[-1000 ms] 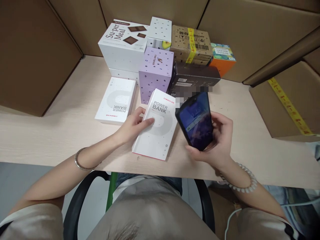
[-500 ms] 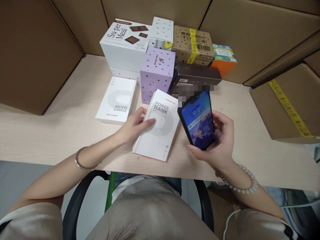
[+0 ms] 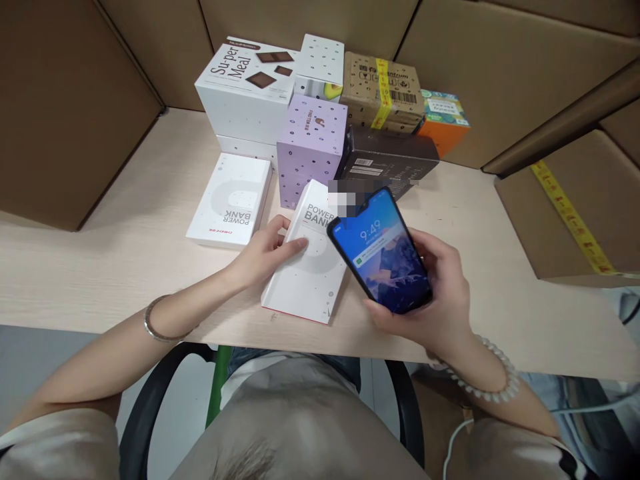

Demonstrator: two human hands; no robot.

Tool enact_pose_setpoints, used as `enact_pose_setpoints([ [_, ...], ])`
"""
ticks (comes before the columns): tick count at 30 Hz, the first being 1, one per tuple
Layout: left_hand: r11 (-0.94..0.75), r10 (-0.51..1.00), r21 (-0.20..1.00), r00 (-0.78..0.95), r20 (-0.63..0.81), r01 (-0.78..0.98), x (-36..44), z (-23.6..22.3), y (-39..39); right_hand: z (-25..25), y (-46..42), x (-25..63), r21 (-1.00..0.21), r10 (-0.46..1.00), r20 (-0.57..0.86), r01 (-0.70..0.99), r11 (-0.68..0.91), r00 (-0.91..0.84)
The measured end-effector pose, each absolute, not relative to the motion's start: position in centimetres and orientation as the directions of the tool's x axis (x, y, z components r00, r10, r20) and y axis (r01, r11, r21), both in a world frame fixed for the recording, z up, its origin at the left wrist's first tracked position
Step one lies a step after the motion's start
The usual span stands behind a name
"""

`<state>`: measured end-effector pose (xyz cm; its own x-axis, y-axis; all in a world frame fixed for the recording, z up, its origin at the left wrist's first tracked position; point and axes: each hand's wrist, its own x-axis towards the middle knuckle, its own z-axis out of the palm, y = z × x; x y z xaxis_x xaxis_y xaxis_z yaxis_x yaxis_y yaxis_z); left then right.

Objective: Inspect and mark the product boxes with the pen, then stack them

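My left hand (image 3: 273, 250) grips the left edge of a white power bank box (image 3: 305, 267), its thumb on the printed top face. In my right hand (image 3: 443, 297) is a smartphone (image 3: 383, 253), tilted, its lit screen reading 9:49. The phone's left edge overlaps the box's upper right part in view; whether they touch I cannot tell. Left of my left hand lies a second white power bank box (image 3: 233, 200), its lettering upside down. Behind the held box stands a purple box (image 3: 313, 147), with a dark box (image 3: 390, 157) to its right.
At the back stand a white Su-per Meal box (image 3: 245, 113), a white patterned box (image 3: 323, 60), a brown carton (image 3: 360, 100) with yellow tape and an orange box (image 3: 445, 137). Large cardboard walls (image 3: 65, 113) enclose the table (image 3: 100, 280). A taped carton (image 3: 575, 207) sits at right.
The phone has moved left and turned, now overlapping the held box in view. My left hand keeps its grip on the power bank box. The whole view has shifted slightly.
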<state>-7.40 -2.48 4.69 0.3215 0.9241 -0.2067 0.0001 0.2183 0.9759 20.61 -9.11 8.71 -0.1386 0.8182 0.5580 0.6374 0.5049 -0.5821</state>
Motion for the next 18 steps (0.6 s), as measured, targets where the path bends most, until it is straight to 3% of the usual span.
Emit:
enact_pose_setpoints([
  [10,0.236,0.919,0.972,0.331,-0.216,-0.02,-7.4,5.2,-2.4,14.1,-8.3,20.6,-0.557,0.879,0.444,0.715,0.423,-0.173],
  [18,0.227,0.928,0.974,0.304,-0.217,0.001,-7.4,4.8,-2.2,14.6,-8.1,21.1,-0.574,0.903,0.386,0.716,0.396,-0.19],
])
